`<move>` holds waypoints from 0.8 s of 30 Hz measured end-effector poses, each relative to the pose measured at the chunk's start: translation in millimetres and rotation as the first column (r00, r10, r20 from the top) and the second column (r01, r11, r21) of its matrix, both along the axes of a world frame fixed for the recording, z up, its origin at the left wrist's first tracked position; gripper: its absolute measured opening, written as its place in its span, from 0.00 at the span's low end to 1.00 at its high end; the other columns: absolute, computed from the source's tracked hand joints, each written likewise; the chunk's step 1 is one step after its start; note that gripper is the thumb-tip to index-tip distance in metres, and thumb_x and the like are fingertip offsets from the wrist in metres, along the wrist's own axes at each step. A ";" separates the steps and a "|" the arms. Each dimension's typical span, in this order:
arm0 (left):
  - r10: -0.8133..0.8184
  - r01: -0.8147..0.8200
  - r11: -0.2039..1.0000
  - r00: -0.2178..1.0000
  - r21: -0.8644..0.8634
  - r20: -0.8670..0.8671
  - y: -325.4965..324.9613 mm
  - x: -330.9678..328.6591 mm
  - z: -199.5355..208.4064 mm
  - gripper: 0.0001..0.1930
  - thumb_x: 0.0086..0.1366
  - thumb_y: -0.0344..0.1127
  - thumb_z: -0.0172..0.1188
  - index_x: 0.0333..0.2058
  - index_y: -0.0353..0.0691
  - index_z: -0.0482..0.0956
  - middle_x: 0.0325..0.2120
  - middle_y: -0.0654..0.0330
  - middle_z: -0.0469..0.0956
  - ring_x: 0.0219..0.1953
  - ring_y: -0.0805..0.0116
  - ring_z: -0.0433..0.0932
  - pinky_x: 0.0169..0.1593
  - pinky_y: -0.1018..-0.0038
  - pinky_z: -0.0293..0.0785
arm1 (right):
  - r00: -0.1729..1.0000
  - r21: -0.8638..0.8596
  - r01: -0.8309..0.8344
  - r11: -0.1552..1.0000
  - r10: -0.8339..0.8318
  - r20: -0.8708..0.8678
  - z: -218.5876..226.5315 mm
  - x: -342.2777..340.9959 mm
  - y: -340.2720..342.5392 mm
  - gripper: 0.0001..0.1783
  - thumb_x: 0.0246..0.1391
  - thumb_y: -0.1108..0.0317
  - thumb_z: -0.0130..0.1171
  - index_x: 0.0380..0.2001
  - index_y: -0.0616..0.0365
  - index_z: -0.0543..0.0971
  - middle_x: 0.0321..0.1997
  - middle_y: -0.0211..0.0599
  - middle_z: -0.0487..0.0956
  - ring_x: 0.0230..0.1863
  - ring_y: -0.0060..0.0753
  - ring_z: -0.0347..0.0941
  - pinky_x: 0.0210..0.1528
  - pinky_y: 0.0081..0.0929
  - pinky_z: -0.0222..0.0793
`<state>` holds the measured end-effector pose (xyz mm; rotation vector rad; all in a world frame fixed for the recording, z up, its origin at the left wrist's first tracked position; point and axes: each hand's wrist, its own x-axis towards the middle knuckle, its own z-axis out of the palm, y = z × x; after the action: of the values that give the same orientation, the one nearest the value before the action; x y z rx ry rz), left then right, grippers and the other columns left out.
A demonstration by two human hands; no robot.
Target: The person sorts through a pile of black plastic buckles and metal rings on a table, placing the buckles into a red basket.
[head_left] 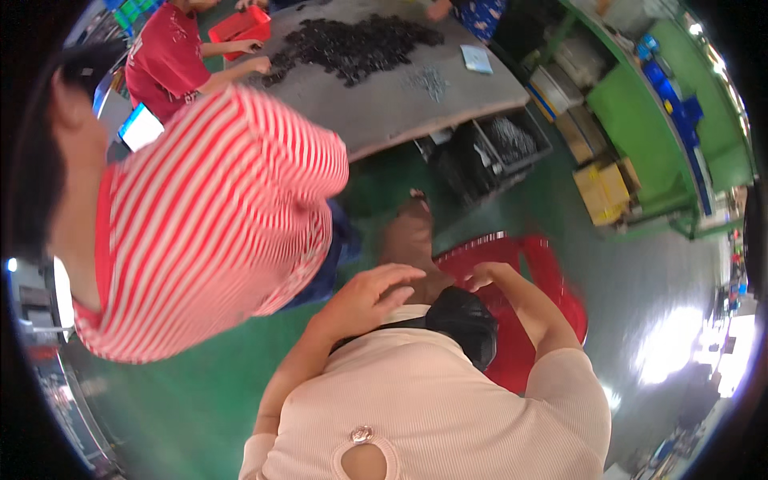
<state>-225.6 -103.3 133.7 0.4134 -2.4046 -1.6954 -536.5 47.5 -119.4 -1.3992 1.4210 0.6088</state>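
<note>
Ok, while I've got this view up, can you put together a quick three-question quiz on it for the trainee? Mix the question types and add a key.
1. True or false: the person's left hand is empty.

2. Multiple choice: what colour is the seat nearest the person's right hand?
A) green
B) red
C) white

3. Fill in the blank: the big heap of small black pieces lies on the ____.

Key
1. True; its fingers are spread with nothing between them.
2. B, red.
3. Table.
</note>
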 end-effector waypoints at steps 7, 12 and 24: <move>0.122 -0.124 0.988 0.992 0.097 0.022 -108.6 -167.0 -17.2 0.16 0.59 0.33 0.51 0.46 0.41 0.71 0.41 0.57 0.73 0.41 0.65 0.73 0.45 0.73 0.68 | 0.999 -0.299 -0.032 0.954 0.030 -0.010 39.9 -134.5 -210.3 0.22 0.43 0.60 0.53 0.45 0.49 0.73 0.47 0.41 0.73 0.49 0.45 0.68 0.49 0.38 0.64; 0.485 -0.486 0.795 0.869 0.364 0.100 -183.4 -292.4 -71.6 0.13 0.59 0.32 0.49 0.42 0.38 0.73 0.39 0.52 0.73 0.41 0.60 0.73 0.46 0.70 0.67 | 0.991 -0.462 0.090 0.882 -0.124 -0.043 41.8 -229.3 -294.4 0.16 0.45 0.65 0.51 0.41 0.50 0.74 0.42 0.40 0.75 0.45 0.44 0.69 0.46 0.37 0.66; 0.783 -0.591 0.580 0.593 -0.561 0.185 -359.4 -383.3 -295.3 0.27 0.64 0.45 0.38 0.58 0.36 0.49 0.59 0.52 0.49 0.63 0.55 0.43 0.61 0.56 0.44 | 0.954 -0.909 0.270 0.319 -0.220 0.206 -2.6 -325.5 -456.7 0.16 0.48 0.67 0.51 0.43 0.53 0.70 0.49 0.35 0.68 0.54 0.40 0.62 0.51 0.36 0.62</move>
<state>-609.0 -462.7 -161.6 1.5473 -2.2512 -0.6972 -862.0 -409.2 -122.0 -1.9470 2.0188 -0.6260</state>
